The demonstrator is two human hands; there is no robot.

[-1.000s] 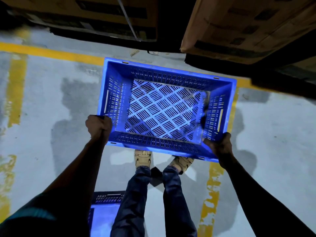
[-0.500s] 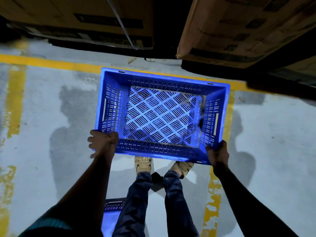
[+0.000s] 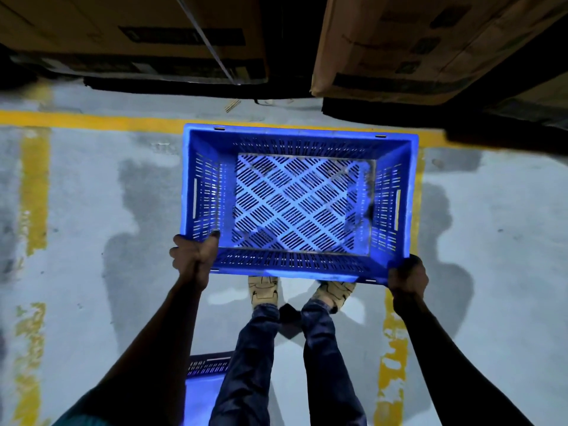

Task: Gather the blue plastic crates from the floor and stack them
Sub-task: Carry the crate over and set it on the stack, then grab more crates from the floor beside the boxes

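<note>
Two hands are being used to hold one blue plastic crate point(image 3: 299, 204) above the grey floor point(image 3: 92, 210), in front of the person's legs. The left hand point(image 3: 195, 258) is being clamped around the near left corner of the rim, with its thumb hooked inside the wall; the right hand point(image 3: 407, 276) is being closed as a grip over the near right corner. The crate is being kept level, open side up, and its slotted base is being shown empty. A second blue crate point(image 3: 209, 365) is being partly hidden behind the left leg, low on the floor. Yellow floor lines point(image 3: 92, 119) and cardboard boxes point(image 3: 399, 47) are being seen beyond.
</note>
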